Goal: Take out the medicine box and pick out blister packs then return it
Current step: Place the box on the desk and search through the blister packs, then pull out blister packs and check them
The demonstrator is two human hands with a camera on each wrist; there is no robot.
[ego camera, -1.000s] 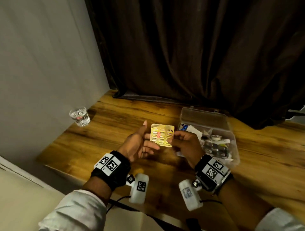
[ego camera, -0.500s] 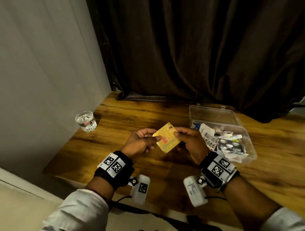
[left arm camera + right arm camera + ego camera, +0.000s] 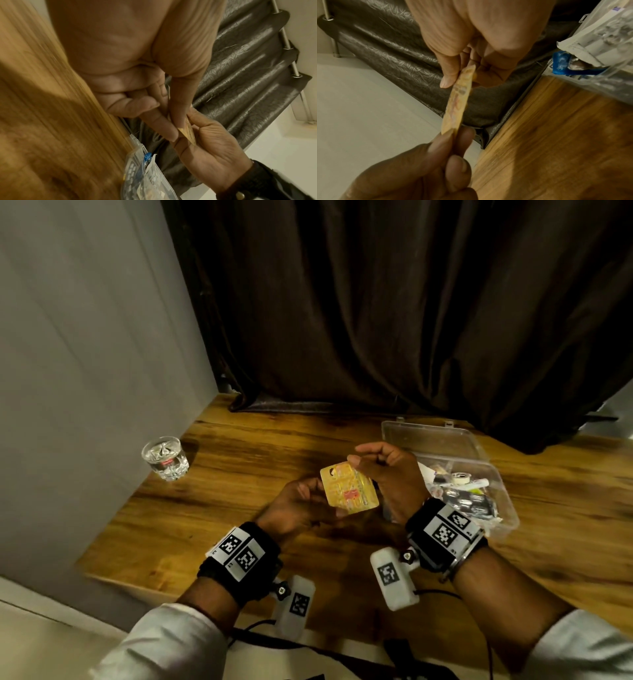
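A yellow blister pack [image 3: 350, 492] is held above the wooden table [image 3: 239, 508], between both hands. My left hand [image 3: 306, 503] pinches its lower left edge, as the right wrist view shows [image 3: 447, 146]. My right hand [image 3: 380, 469] pinches the pack's top edge, thumb on one face and curled fingers behind. The pack [image 3: 458, 102] appears edge-on in the right wrist view and as a thin strip [image 3: 187, 132] in the left wrist view. The clear plastic medicine box [image 3: 507, 508] lies open just right of my right hand, holding more packs and small items.
A cut-glass tumbler [image 3: 165, 458] stands at the table's left, near the grey wall. A dark curtain [image 3: 376, 320] hangs behind the table. The box's lid [image 3: 428, 436] lies open toward the curtain. The table's front edge runs just below my wrists.
The pack has been turned in my hands. My right hand rose from the pack's right edge to its top edge, and my left hand now holds its lower left edge.
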